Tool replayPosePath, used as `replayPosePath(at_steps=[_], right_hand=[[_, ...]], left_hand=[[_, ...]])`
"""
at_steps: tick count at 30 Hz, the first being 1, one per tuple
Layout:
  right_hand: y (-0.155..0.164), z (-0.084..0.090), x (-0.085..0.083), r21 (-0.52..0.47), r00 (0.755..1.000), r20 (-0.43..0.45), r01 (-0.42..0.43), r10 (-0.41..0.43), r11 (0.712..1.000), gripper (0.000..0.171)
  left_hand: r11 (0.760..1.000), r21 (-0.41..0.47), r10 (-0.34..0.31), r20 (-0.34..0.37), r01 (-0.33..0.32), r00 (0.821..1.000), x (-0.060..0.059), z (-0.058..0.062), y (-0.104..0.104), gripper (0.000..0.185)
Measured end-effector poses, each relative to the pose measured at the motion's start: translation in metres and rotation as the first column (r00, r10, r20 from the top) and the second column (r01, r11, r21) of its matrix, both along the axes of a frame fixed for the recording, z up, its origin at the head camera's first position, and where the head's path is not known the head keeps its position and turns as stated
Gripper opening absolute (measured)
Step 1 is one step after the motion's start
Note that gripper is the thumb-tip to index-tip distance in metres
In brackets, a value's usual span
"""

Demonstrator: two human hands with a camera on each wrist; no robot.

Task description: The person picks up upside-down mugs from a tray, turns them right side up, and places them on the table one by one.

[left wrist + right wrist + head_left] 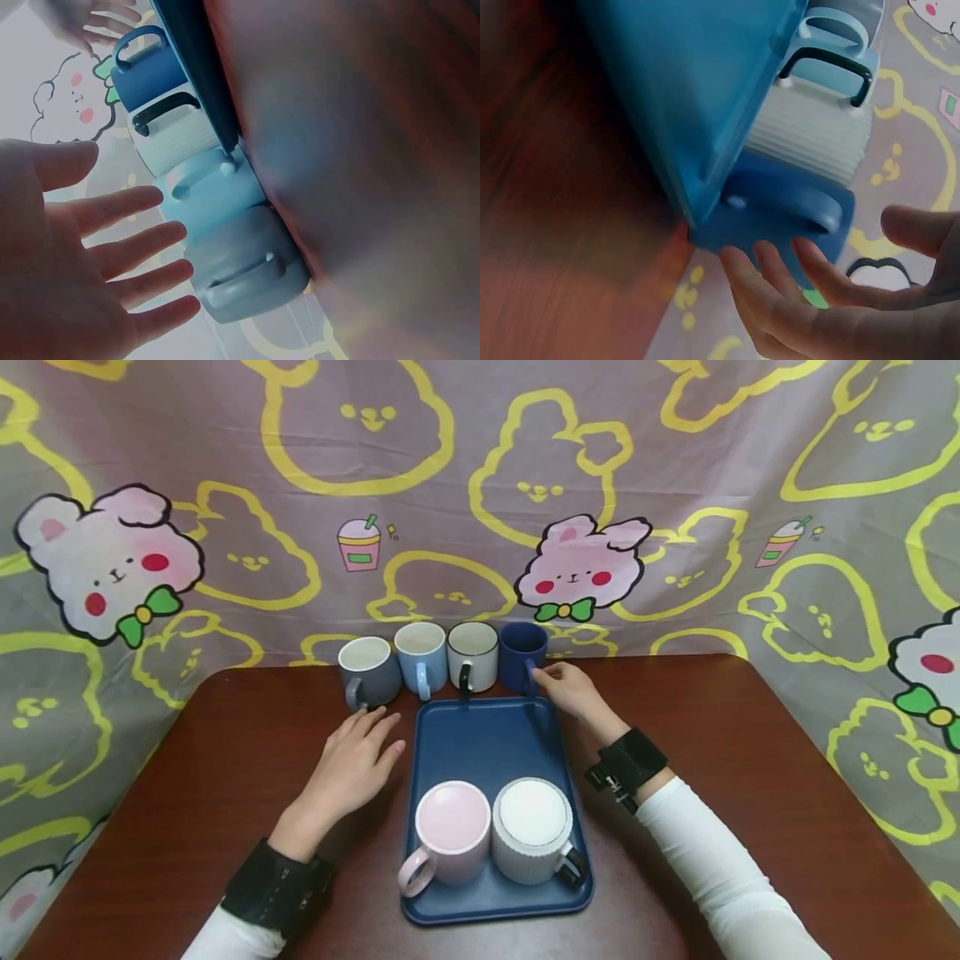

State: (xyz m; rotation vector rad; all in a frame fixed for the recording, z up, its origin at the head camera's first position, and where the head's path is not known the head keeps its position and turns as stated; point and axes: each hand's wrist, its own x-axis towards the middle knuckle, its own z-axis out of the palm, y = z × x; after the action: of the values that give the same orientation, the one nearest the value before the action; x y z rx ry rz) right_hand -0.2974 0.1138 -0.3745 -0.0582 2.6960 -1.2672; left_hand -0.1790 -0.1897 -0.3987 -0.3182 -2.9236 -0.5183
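Observation:
My right hand (570, 689) reaches to the dark blue mug (521, 647) at the right end of a row of mugs behind the blue tray (487, 739). In the right wrist view its fingertips (742, 270) lie at the handle of the dark blue mug (780, 217), thumb held apart, nothing gripped. My left hand (356, 764) lies flat and spread on the table left of the tray, just in front of the grey mug (369, 672). The left wrist view shows that open palm (82, 255) beside the grey mug (247, 266).
Between the grey and dark blue mugs stand a light blue mug (422, 658) and a white mug with black handle (472, 656). A pink mug (452, 831) and a white ribbed mug (532, 827) sit at the tray's near end. A rabbit-print cloth hangs behind the brown table (750, 760).

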Motion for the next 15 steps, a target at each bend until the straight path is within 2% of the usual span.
replayPosePath(at_steps=[5, 12, 15], right_hand=[[0.009, 0.003, 0.016, 0.028, 0.996, -0.038, -0.077, 0.078, 0.997, 0.049], [0.017, 0.01, 0.034, 0.055, 0.989, -0.069, -0.131, 0.134, 0.99, 0.046], [0.021, 0.013, 0.042, 0.005, 0.987, -0.066, -0.149, 0.149, 0.989, 0.044]], left_hand=[[1.0, 0.001, -0.001, 0.006, 0.001, 1.0, -0.003, 0.002, 0.004, 0.051], [1.0, 0.009, -0.011, 0.0, 0.011, 1.0, -0.006, 0.003, 0.009, 0.049], [1.0, 0.013, -0.011, 0.01, 0.011, 1.0, -0.006, 0.004, 0.011, 0.049]])
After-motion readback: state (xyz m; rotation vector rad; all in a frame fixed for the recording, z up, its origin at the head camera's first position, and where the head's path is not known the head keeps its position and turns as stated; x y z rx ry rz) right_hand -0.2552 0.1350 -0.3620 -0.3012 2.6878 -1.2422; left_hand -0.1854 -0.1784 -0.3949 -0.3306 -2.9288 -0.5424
